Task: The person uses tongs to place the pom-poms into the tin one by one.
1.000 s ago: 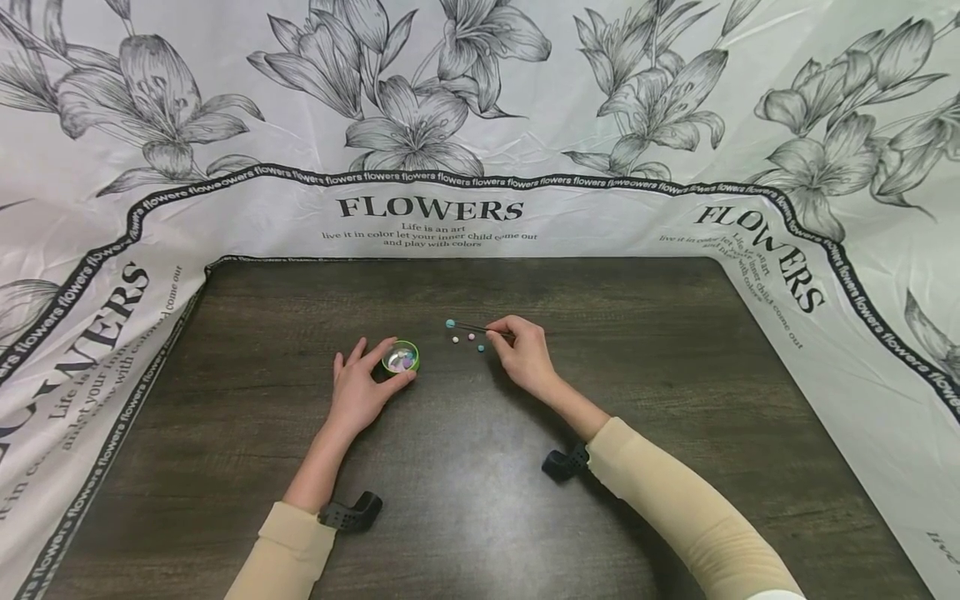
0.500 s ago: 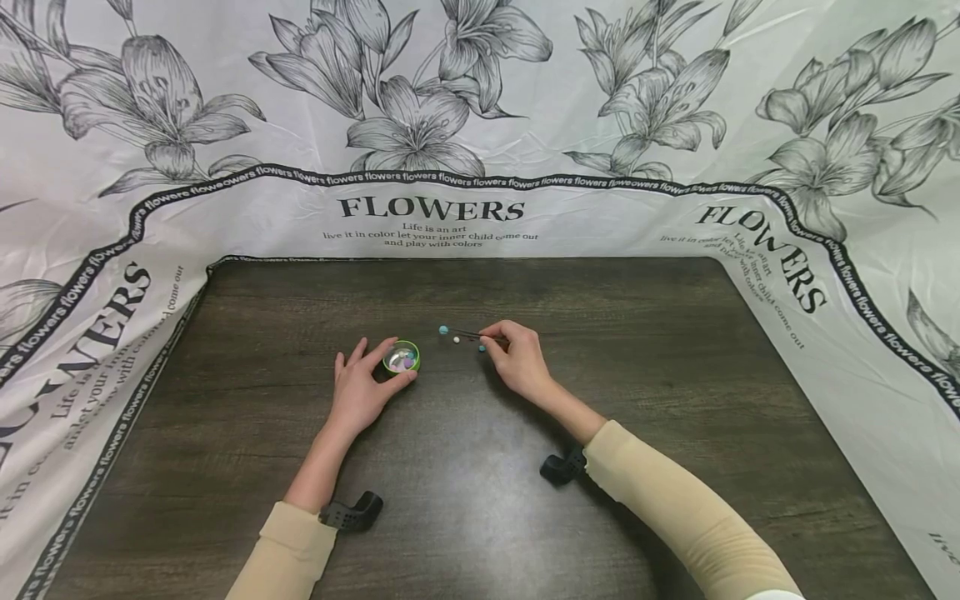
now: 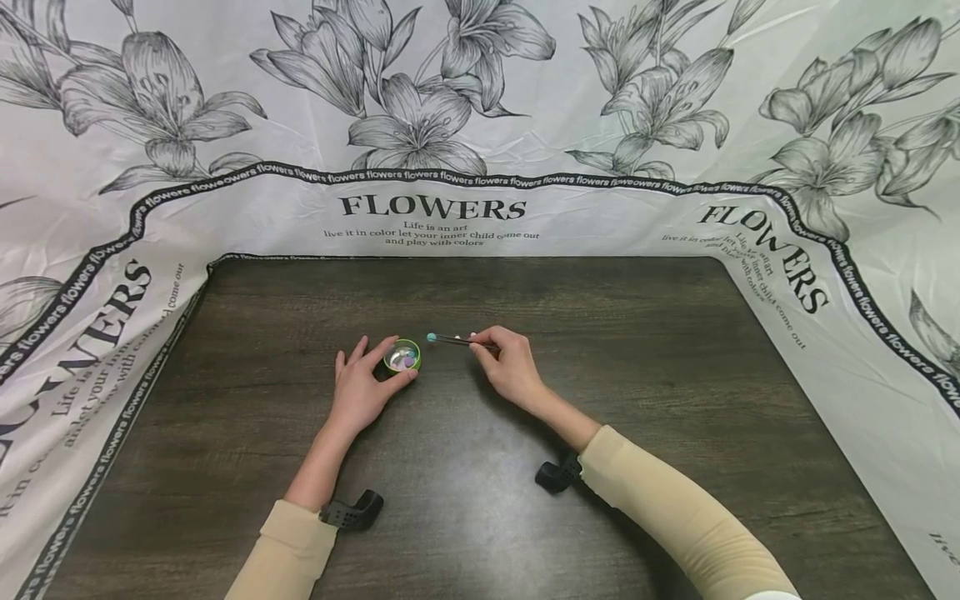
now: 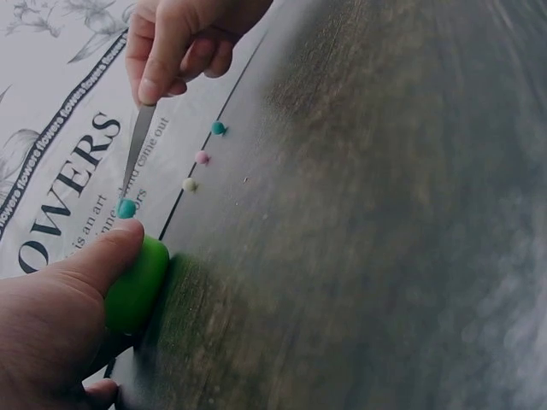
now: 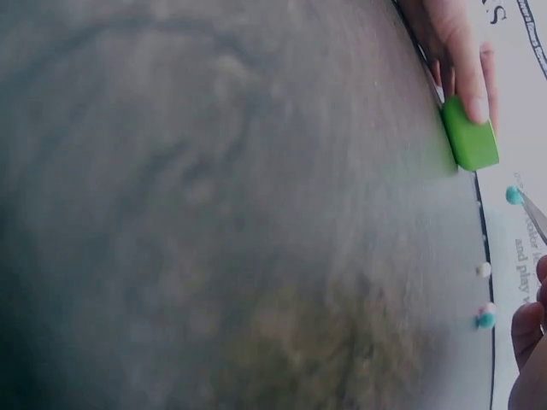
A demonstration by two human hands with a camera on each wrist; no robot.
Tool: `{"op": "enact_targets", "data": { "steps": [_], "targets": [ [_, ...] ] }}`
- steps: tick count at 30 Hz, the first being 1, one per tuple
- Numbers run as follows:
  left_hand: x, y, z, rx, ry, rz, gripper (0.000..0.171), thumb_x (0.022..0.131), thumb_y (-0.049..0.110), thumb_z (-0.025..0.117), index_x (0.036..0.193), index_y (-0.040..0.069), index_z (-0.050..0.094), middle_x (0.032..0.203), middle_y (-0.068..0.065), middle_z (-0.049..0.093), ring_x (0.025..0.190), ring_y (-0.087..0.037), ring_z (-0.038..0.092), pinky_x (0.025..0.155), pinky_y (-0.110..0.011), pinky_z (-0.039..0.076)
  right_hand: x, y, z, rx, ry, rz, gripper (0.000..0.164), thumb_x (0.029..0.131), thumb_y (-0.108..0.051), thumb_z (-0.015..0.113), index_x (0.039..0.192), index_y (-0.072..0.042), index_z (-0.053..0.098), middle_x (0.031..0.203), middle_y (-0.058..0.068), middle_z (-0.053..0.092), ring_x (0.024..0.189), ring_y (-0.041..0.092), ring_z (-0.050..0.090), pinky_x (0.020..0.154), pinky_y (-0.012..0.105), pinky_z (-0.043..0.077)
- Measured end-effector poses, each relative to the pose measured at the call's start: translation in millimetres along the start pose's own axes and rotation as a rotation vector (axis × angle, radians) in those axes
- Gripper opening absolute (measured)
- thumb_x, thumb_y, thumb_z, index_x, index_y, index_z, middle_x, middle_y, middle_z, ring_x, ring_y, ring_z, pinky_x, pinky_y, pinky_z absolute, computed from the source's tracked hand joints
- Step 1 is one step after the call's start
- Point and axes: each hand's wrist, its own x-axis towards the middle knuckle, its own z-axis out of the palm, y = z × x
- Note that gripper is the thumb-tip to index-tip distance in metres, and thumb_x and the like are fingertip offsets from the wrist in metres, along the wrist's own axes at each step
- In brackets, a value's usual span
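Observation:
My left hand (image 3: 360, 392) grips a small green-rimmed container (image 4: 141, 286) between thumb and fingers, on the table. Several small pastel balls (image 3: 405, 360) lie inside it. In my right hand (image 3: 510, 371) I pinch a pair of tweezers (image 4: 137, 149), pointing left. Their tips hold a teal ball (image 3: 431, 337) above the tabletop, just right of the container and apart from it. Three loose balls show on the table in the left wrist view: one teal (image 4: 219, 128), one pink (image 4: 202, 157) and one pale (image 4: 190, 184). My right hand partly hides them in the head view.
The dark wood-grain table (image 3: 480, 483) stretches around both hands. A white cloth printed with flowers and lettering (image 3: 435, 208) hangs behind the table and along its sides. Black camera mounts (image 3: 352, 510) sit on both wrists.
My right hand has moved left, bringing the tweezers and teal ball from above the loose balls to near the container. The left hand and the container have stayed in place.

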Motion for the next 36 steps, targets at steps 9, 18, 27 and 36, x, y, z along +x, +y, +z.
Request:
{"op": "enact_targets", "data": {
  "steps": [9,18,27,36],
  "targets": [
    [0.8,-0.3,1.3,0.013,0.008,-0.002,0.074,0.088,0.037,0.084,0.15,0.009,0.055,0.139,-0.027,0.059,0.152,-0.044,0.022,0.12,-0.065,-0.004,-1,-9,5,0.005,-0.019,-0.006,0.006,0.096,-0.001,0.071,0.101,-0.002,0.074,0.099,0.01,0.075,0.061,0.009,0.054,0.056,0.023,0.046],
    [0.8,-0.2,0.6,0.016,-0.003,-0.011,0.074,0.089,0.037,0.083,0.151,0.009,0.053,0.139,-0.028,0.059,0.152,-0.043,0.022,0.12,-0.065,-0.004,0,-14,12,0.016,-0.029,-0.044,0.006,0.096,0.001,0.071,0.1,-0.002,0.075,0.096,0.009,0.074,0.062,0.007,0.055,0.057,0.023,0.047],
    [1.0,0.8,-0.3,0.013,-0.002,-0.006,0.075,0.089,0.037,0.083,0.151,0.009,0.053,0.14,-0.027,0.059,0.152,-0.044,0.022,0.119,-0.066,-0.004,3,-16,17,0.029,-0.043,-0.029,0.006,0.095,0.0,0.072,0.1,-0.001,0.075,0.097,0.009,0.074,0.065,0.009,0.058,0.059,0.023,0.049],
    [1.0,0.4,-0.9,0.008,0.0,0.008,0.074,0.089,0.036,0.083,0.151,0.008,0.054,0.138,-0.028,0.06,0.151,-0.045,0.022,0.119,-0.067,-0.004,4,-19,22,0.031,-0.082,-0.046,0.006,0.096,-0.001,0.071,0.101,-0.001,0.075,0.094,0.007,0.074,0.06,0.007,0.05,0.056,0.023,0.045]
  ]
}}
